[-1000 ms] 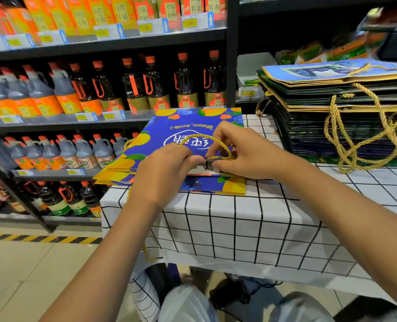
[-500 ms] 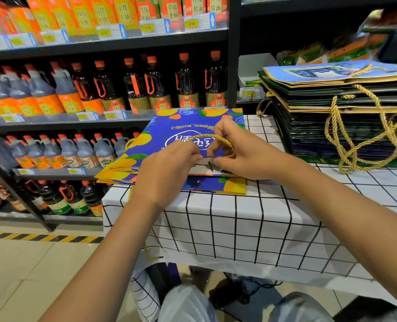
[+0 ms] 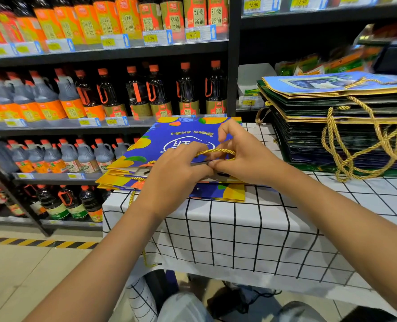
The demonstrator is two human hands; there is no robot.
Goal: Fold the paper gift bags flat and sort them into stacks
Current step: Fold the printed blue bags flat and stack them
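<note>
Single head-worn wide-angle view, looking forward and down along both forearms. Close over near-left corner of checked table (image 3: 239, 231); store shelves (image 3: 113, 52) fill background beyond far edge.

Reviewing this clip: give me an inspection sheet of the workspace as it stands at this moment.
Surface: table under a white grid-pattern cloth.
Job's things: small stack of flat blue-and-yellow bags at the table's left edge; taller stack of dark bags to the right, a light blue bag on top, gold rope handles hanging down its near side.
Clutter: nothing seen.
Grippers: left hand and right hand meet at the top bag's near edge, both pinching its gold cord handle.
Cables: dark cable on the floor under the table.
Surroundings: shop shelves of sauce bottles with price tags; striped floor tape.
</note>
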